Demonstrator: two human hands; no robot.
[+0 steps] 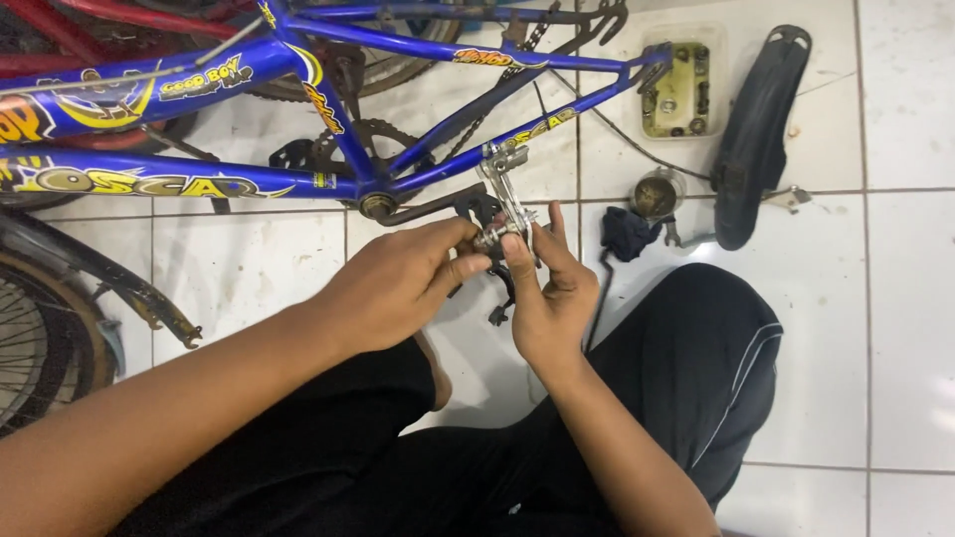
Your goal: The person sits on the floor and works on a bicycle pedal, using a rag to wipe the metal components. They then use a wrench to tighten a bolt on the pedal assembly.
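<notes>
Tray: clear plastic tray [683, 80] on the white tiled floor [905, 249], top centre-right; holds yellowish grimy liquid with small dark metal parts, nuts or bearings, too small to tell apart.
Cup: small round container [657, 194] below the tray, dirty inside, contents unclear.
Rag: dark cloth [627, 234] just beside the cup.
Mudguard: black plastic mudguard [758, 129] lying right of the tray, long and curved.
Frame: blue bicycle frame [328, 109] on its side, yellow lettered decals along the tubes; a red frame [60, 15] behind it, top left.
Wheel: tyre and spokes [40, 338] at the left edge.
Brake caliper: silver metal brake caliper [502, 204] with dark arms, close under the frame's rear stays, held up between both hands.
Left hand: left hand [393, 283] pinches the caliper's lower end from the left, thumb and fingertips closed narrow on it.
Right hand: right hand [547, 298] grips it from the right, thumb pressed on the front, index finger raised behind.
Legs: black trousers [696, 368], the person seated on the floor.
</notes>
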